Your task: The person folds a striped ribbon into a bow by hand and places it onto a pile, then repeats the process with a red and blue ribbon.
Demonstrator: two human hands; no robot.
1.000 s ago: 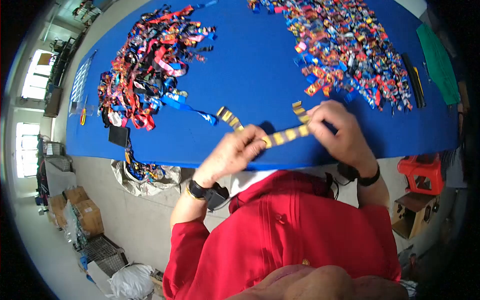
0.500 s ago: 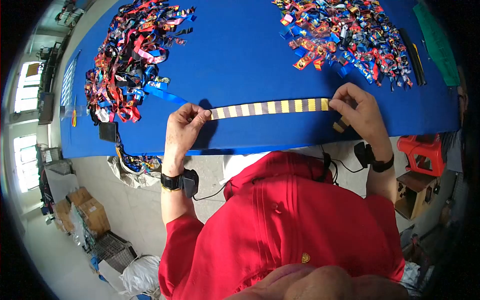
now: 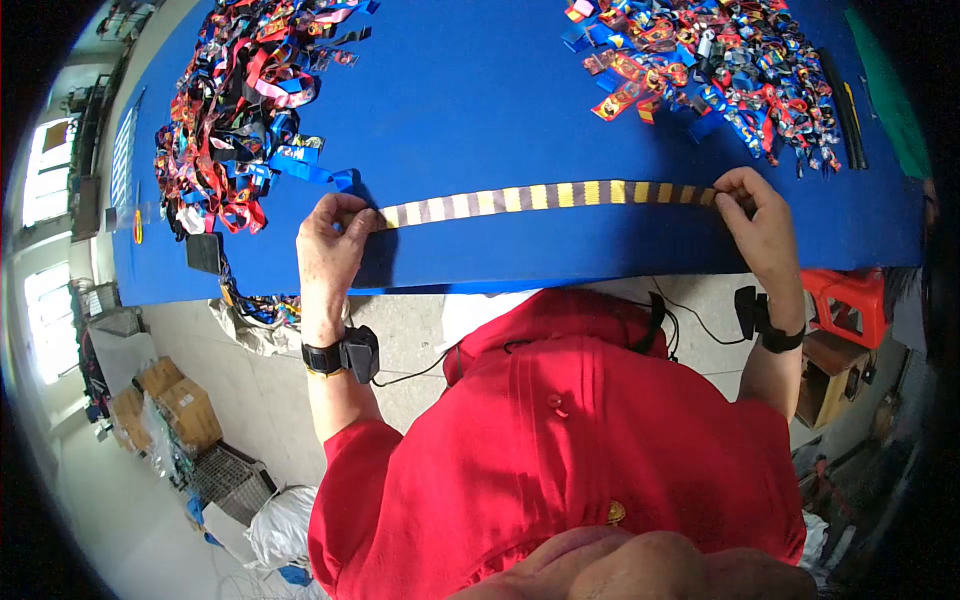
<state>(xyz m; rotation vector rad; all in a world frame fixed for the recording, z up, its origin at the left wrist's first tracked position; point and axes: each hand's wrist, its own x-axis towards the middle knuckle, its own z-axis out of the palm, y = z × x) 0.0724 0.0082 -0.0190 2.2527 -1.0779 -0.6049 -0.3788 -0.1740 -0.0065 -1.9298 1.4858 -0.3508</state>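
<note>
A yellow and grey-brown striped ribbon (image 3: 545, 196) is stretched nearly straight above the blue table (image 3: 450, 100), between my two hands. My left hand (image 3: 333, 245) pinches its left end between thumb and fingers, near a loose blue strip (image 3: 300, 170). At the right end, the thumb and fingers of my right hand (image 3: 757, 218) close on the ribbon. Both hands are over the near part of the table, palms partly hidden.
Heaps of colourful printed ribbons lie at the left (image 3: 235, 120) and right (image 3: 730, 70). A dark rod (image 3: 845, 110) and green cloth (image 3: 888, 90) are at the far right. A red stool (image 3: 850, 300) and cardboard boxes (image 3: 185, 405) stand below table level.
My hands have moved apart, the left one leftward and the right one rightward. A longer length of ribbon now spans between them, and the end that hung below my right hand no longer shows.
</note>
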